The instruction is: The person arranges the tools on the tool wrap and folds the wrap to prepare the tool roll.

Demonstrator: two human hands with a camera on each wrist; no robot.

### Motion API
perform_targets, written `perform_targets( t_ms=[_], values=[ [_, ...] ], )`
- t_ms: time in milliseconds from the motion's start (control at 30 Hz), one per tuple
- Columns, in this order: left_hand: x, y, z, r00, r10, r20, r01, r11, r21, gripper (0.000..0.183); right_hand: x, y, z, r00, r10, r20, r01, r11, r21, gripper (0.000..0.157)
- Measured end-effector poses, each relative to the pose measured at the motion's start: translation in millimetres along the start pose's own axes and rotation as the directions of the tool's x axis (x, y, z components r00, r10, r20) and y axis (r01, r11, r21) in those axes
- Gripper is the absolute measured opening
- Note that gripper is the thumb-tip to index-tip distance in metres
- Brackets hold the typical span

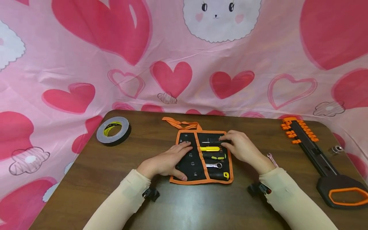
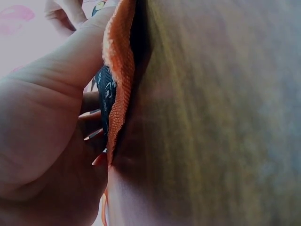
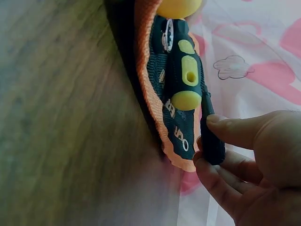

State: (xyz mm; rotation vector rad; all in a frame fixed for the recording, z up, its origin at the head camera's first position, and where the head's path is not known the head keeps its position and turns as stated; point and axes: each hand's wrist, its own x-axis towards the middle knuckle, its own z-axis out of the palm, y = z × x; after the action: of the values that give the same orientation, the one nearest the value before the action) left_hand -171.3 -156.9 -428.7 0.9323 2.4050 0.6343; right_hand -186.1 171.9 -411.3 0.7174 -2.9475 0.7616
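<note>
A black tool pouch (image 1: 198, 174) with orange edging lies spread on the table, numbers printed on its left half. The left hand (image 1: 168, 159) rests flat across that half, fingers spread and thumb by the lower edge. Over the upper right pockets, the right hand (image 1: 241, 147) pinches a thin screwdriver by its black handle (image 3: 212, 141) between thumb and fingers. The screwdriver's shaft (image 1: 207, 142) points left toward the pocket seam. Below it sit a yellow handle (image 1: 210, 149), a black-and-yellow handle (image 1: 218, 157), a wrench (image 1: 214, 165) and another black-and-yellow handle (image 1: 220, 175).
An orange strap (image 1: 184, 124) trails from the pouch's top. A roll of tape (image 1: 122, 138) lies at the back left. On the right are a small wrench (image 1: 272, 159) beside the right wrist, a long black-and-orange tool (image 1: 313, 150) and a small metal piece (image 1: 337, 149).
</note>
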Motion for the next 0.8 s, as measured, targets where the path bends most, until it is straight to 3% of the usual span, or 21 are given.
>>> perform_targets(
  t_ms=[133, 400, 800],
  values=[
    [0.2, -5.9, 3.4, 1.0, 0.016, -0.012, -0.016, 1.0, 0.014, 0.118, 6, 0, 3.3, 1.0, -0.017, 0.024, 0.018, 0.999, -0.028, 0.023],
    [-0.3, 8.4, -1.5, 0.999, -0.045, 0.009, 0.045, 0.999, 0.025, 0.113, 13, 4, 5.1, 0.998, -0.026, 0.061, 0.028, 0.999, -0.039, 0.023],
    [-0.2, 7.7, -1.3, 0.997, -0.075, 0.018, 0.075, 0.997, 0.018, 0.112, 21, -2, 8.1, 0.991, 0.091, 0.1, -0.093, 0.996, 0.015, 0.026]
  ],
)
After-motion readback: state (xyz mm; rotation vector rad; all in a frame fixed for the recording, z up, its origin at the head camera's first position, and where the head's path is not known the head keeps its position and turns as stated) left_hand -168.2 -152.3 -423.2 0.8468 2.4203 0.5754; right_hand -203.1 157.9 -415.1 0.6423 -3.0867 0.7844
